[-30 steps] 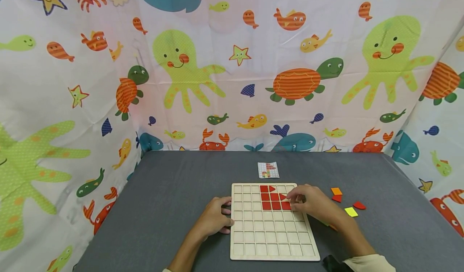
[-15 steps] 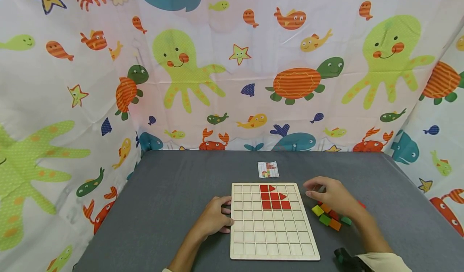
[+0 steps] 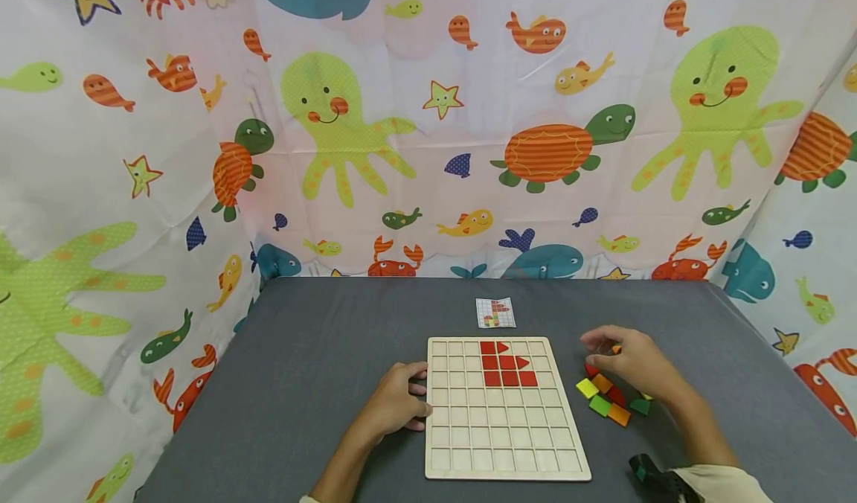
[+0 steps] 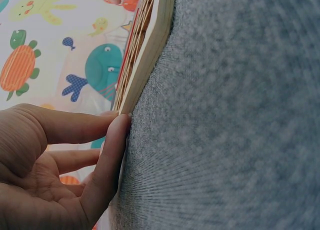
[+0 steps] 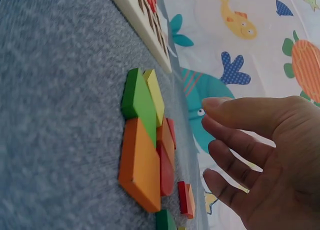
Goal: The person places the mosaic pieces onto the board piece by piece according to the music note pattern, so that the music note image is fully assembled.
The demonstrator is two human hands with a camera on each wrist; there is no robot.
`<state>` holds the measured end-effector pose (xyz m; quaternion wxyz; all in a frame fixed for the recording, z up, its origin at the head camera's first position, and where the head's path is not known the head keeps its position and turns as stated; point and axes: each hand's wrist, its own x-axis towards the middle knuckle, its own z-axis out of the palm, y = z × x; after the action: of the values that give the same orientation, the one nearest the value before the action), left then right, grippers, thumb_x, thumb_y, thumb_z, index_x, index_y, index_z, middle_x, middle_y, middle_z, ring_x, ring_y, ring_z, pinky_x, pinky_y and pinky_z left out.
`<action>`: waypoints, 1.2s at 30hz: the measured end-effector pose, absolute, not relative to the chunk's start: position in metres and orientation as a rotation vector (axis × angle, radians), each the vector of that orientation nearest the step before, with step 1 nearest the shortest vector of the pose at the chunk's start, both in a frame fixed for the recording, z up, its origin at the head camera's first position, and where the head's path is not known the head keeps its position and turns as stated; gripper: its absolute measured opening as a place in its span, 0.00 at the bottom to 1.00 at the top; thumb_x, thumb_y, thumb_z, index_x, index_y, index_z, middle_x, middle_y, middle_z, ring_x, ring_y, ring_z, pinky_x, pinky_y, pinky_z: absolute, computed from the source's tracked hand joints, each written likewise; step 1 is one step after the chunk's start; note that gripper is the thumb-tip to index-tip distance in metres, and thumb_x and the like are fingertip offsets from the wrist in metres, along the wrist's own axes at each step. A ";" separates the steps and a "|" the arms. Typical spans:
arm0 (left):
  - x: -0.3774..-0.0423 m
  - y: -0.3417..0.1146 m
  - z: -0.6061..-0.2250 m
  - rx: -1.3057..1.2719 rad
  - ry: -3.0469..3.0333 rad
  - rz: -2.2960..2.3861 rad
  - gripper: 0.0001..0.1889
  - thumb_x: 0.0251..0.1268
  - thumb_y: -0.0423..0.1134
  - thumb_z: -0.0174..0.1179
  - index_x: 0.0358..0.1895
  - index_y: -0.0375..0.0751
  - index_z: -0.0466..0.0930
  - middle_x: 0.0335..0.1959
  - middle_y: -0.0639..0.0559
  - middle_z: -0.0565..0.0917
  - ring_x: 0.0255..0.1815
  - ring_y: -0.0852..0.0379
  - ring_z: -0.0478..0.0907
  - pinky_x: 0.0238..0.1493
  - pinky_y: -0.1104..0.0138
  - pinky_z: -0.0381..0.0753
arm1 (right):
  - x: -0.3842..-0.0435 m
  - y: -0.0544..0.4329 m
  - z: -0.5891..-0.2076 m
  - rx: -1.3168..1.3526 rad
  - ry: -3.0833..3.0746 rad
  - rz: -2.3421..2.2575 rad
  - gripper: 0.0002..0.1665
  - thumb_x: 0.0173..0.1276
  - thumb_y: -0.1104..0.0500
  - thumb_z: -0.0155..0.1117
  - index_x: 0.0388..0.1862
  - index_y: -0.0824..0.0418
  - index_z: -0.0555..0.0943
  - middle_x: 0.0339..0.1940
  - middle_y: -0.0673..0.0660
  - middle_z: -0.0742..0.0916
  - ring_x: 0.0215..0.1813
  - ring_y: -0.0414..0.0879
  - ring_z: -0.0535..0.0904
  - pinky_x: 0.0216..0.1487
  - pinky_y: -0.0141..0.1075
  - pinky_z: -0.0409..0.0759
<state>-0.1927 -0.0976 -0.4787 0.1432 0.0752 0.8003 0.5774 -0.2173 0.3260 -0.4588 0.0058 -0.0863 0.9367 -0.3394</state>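
A pale wooden grid board lies on the table, with several red squares and a red triangle set in its upper cells. Along the board's left edge my left hand holds on, thumb and a finger at the rim in the left wrist view. To the right of the board, my right hand hovers with loosely bent fingers and nothing between them. Just below it lie loose pieces: a yellow one, a light green one, an orange one and a dark green one.
Behind the board lies a small card printed with a coloured grid pattern. The table is covered in dark grey cloth. A curtain with sea animals hangs behind it. A black wrist device is by the right sleeve.
My right hand has let go of a red square at the board's right side and moved right, over the loose pieces. The left hand has stayed at the board's edge.
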 end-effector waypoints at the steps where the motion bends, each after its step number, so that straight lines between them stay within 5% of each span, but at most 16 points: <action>1: -0.193 -0.098 -0.479 0.217 2.308 1.665 0.41 0.53 0.18 0.71 0.75 0.28 0.70 0.62 0.37 0.74 0.55 0.45 0.79 0.28 0.58 0.92 | -0.218 0.326 -0.460 -0.257 2.926 -1.059 0.19 0.70 0.58 0.75 0.57 0.62 0.87 0.47 0.55 0.89 0.46 0.48 0.80 0.41 0.32 0.84; 27: -0.191 -0.097 -0.477 0.227 2.310 1.668 0.40 0.53 0.18 0.69 0.75 0.27 0.70 0.62 0.36 0.74 0.54 0.45 0.78 0.28 0.58 0.92 | -0.218 0.332 -0.463 -0.237 2.767 -0.964 0.21 0.61 0.62 0.75 0.54 0.64 0.86 0.40 0.55 0.83 0.42 0.49 0.76 0.36 0.34 0.78; 36: -0.192 -0.097 -0.478 0.210 2.310 1.662 0.40 0.54 0.18 0.69 0.75 0.28 0.71 0.62 0.37 0.74 0.53 0.46 0.78 0.28 0.58 0.92 | -0.220 0.332 -0.465 -0.273 2.813 -0.891 0.15 0.62 0.60 0.77 0.48 0.63 0.89 0.36 0.52 0.83 0.39 0.47 0.76 0.35 0.34 0.77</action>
<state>-0.1917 -0.0972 -0.4778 0.1435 0.0730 0.8012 0.5763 -0.2202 0.3319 -0.4646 0.0890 -0.0918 0.9455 -0.2996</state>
